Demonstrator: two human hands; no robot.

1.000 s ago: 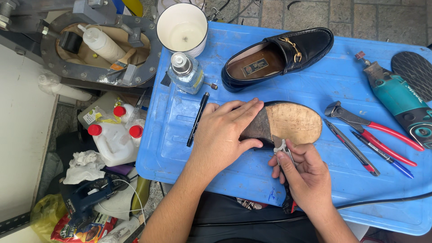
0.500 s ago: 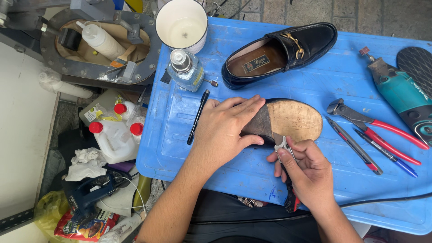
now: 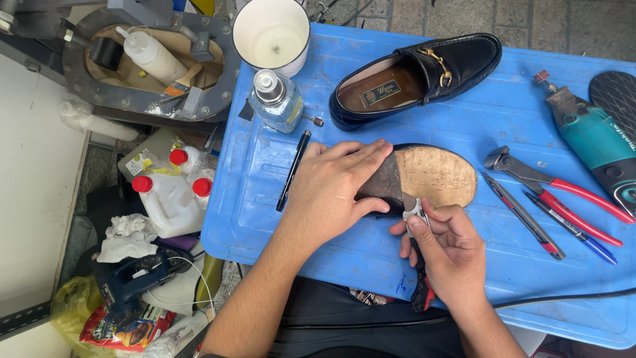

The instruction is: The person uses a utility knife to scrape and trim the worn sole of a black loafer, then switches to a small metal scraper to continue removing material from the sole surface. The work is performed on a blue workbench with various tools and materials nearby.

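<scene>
A black shoe lies sole-up [image 3: 434, 176] on the blue plastic tabletop [image 3: 517, 119]; its tan sole faces me. My left hand [image 3: 334, 185] presses flat on the heel end and holds the shoe down. My right hand [image 3: 450, 255] grips small pliers [image 3: 417, 219] with red-and-black handles, and their metal jaws touch the near edge of the sole at the waist. A matching black loafer [image 3: 417, 76] with a gold buckle stands upright just behind.
On the blue top: a black pen [image 3: 293, 169], a glass bottle [image 3: 275, 99], a white cup [image 3: 271, 33], red-handled pincers [image 3: 550, 182], two more pens [image 3: 550, 222], a teal power tool [image 3: 593, 139]. White jugs with red caps [image 3: 169, 195] stand on the ground at left.
The view has shifted slightly. My right hand has moved the pliers a little along the sole's edge; my left hand stays pressed on the heel.
</scene>
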